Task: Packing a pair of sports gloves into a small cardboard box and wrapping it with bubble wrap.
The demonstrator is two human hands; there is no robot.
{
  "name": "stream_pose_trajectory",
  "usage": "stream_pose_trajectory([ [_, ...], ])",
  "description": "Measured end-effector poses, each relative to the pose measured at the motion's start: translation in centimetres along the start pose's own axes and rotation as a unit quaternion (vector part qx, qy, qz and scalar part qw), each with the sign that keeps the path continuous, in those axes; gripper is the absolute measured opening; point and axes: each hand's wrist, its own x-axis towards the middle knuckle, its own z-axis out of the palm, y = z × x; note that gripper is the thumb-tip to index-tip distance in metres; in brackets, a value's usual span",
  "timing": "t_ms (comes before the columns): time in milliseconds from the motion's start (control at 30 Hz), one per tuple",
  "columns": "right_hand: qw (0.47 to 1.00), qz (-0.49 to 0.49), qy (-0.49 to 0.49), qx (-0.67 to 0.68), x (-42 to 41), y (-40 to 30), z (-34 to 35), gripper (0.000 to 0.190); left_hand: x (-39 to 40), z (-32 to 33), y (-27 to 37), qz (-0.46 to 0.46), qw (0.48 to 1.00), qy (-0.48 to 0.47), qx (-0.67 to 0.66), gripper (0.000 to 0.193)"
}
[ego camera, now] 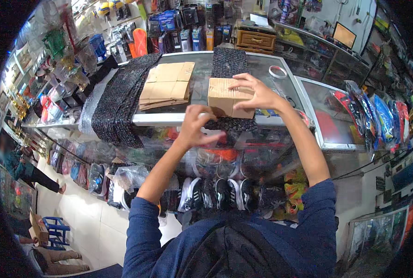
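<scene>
A small brown cardboard box (224,92) rests on a strip of black bubble wrap (229,62) laid across the glass counter. My right hand (258,92) holds the box at its right side, fingers spread over the top and thumb lower on the near side. My left hand (197,127) hovers by the counter's front edge, just left of the box, with fingers curved and apart. A small whitish spot shows at one of its fingers; I cannot tell what it is. Flattened cardboard (170,81) lies stacked left of the box.
A wide sheet of black bubble wrap (123,100) drapes over the counter's (158,119) left end. A tape roll (278,72) and scissors (290,100) lie right of the box. Bagged goods (377,111) stand farther right. Shoes (224,194) fill the shelf below. Other people (50,260) are at left.
</scene>
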Motion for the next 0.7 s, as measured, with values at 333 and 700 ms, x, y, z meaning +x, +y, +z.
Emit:
stream_pose_trajectory([
  [333, 0.992, 0.048, -0.093, 0.069, -0.2, -0.8, -1.7, 0.054, 2.6, -1.2, 2.7, 0.02, 0.998, -0.051, 0.034, 0.023],
  [700, 0.952, 0.153, -0.128, 0.232, 1.7, 1.9, -2.2, 0.039, 9.3, -1.5, -0.7, -0.123, 0.97, -0.188, -0.097, 0.024],
])
